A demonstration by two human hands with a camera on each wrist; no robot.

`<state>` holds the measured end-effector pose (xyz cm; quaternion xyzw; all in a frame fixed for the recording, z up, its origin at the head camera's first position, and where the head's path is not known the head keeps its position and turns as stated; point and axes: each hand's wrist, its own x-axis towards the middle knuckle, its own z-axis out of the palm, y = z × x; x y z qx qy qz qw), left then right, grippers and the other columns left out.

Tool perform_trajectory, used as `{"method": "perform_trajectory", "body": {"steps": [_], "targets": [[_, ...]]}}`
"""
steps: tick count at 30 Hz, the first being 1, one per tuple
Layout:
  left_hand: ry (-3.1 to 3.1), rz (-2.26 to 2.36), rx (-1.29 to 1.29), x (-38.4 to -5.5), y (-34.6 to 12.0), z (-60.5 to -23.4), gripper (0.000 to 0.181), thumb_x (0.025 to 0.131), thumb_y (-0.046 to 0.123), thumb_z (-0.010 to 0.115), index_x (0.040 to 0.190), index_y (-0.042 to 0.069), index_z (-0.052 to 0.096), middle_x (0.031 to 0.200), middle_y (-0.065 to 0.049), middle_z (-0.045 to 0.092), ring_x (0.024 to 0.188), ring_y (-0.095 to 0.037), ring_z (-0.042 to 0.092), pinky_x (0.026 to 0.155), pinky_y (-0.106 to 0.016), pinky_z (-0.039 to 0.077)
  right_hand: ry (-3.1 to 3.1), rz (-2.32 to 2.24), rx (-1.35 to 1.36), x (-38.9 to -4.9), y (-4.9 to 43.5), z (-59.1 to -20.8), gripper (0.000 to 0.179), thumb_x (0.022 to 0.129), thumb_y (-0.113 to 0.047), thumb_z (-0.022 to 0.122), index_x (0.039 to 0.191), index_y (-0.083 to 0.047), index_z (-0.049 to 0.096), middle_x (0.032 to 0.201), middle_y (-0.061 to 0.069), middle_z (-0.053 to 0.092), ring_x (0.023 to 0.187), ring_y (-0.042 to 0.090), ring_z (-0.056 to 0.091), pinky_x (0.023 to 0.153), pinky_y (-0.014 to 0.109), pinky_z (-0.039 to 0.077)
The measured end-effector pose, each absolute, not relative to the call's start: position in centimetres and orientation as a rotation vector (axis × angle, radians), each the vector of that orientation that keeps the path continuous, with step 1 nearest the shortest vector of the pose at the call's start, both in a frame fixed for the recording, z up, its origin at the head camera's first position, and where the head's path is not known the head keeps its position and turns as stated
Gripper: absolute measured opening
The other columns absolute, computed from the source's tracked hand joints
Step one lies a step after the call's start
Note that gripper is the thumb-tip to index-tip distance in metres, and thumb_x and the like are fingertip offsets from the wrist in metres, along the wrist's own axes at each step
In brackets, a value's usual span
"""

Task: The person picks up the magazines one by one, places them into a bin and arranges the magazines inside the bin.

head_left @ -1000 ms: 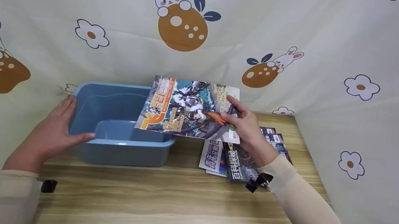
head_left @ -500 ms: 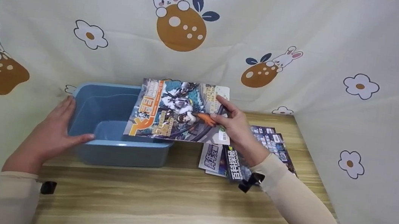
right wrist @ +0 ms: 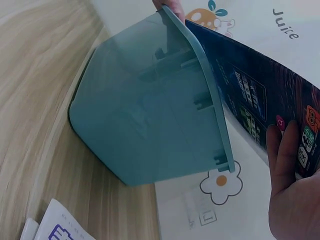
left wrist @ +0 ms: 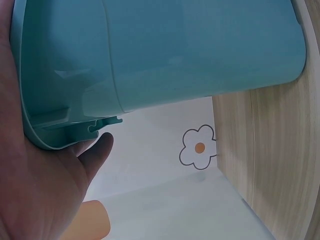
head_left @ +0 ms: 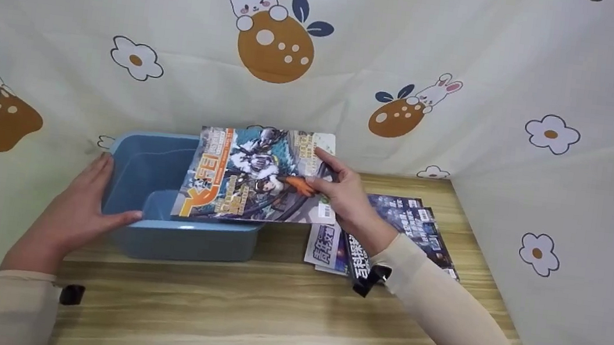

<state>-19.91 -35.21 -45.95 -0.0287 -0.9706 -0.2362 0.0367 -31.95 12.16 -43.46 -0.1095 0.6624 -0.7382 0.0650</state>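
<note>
In the head view my right hand (head_left: 348,198) pinches a magazine (head_left: 260,175) by its right edge, thumb on the colourful cover. The magazine is held flat above the right part of a blue plastic basin (head_left: 193,240), overlapping its opening. From the right wrist view, the magazine's dark underside (right wrist: 255,90) shows above the basin's rim, with fingers beneath it. My left hand (head_left: 74,208) holds the basin's near left corner, thumb over the front rim and fingers along the left side. Up close in the left wrist view, the basin wall (left wrist: 175,60) fills the upper part.
Several magazines (head_left: 403,225) lie overlapping on the wooden table (head_left: 265,320), right of the basin. A pale curtain (head_left: 176,92) printed with rabbits, oranges and flowers stands behind the table and at both sides.
My right hand has carried the magazine leftward and slightly down, further over the basin, uncovering more of the magazines on the table. My left hand keeps its place on the basin.
</note>
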Motion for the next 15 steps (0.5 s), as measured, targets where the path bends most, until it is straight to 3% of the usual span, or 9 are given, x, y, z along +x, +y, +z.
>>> {"method": "perform_trajectory", "body": {"steps": [5, 15], "targets": [[-2.974, -0.73, -0.097, -19.6, -35.3, -46.0, 0.135, 0.092, 0.074, 0.076, 0.176, 0.003, -0.003, 0.183, -0.026, -0.004, 0.167, -0.055, 0.002, 0.115, -0.089, 0.023, 1.975, -2.219, -0.327, -31.8, 11.2, -43.3, 0.073, 0.094, 0.012, 0.077, 0.161, -0.01, 0.058, 0.163, 0.014, 0.054, 0.117, 0.025, 0.067, 0.091, 0.027, 0.063], [-2.978, -0.721, -0.093, -19.8, -35.2, -45.9, 0.137, 0.091, 0.075, 0.077, 0.176, 0.003, -0.003, 0.183, -0.027, -0.003, 0.166, -0.056, 0.003, 0.114, -0.089, 0.024, 1.992, -2.185, -0.308, -31.7, 10.1, -43.8, 0.071, 0.095, 0.01, 0.079, 0.16, -0.01, 0.059, 0.163, 0.015, 0.055, 0.117, 0.025, 0.069, 0.092, 0.027, 0.063]]}}
